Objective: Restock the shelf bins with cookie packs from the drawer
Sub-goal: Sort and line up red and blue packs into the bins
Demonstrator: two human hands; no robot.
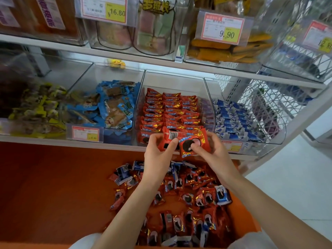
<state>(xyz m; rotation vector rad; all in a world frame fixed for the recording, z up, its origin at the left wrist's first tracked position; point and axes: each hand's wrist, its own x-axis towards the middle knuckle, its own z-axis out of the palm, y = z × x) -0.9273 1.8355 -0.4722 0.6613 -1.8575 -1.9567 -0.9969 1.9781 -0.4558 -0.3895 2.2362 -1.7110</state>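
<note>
Left grip (158,153) pinches barcode-up pack (172,136); right grip (213,150) pinches face-up pack (186,147), long axis slanting up-right

White metal shelf board (36,140) carries four clear plastic bins in a row. Bin of stacked red foil cookie packs (172,81): right behind left hand (158,151) and right hand (212,150). Left of left hand: bin of blue snack packs (111,72), then bin of yellow-brown wrapped pieces (59,69). Right of right hand: bin of blue-white packs (279,130). Below both hands: orange drawer (53,186), loose red and blue-white cookie packs (186,196) on its floor.
</note>
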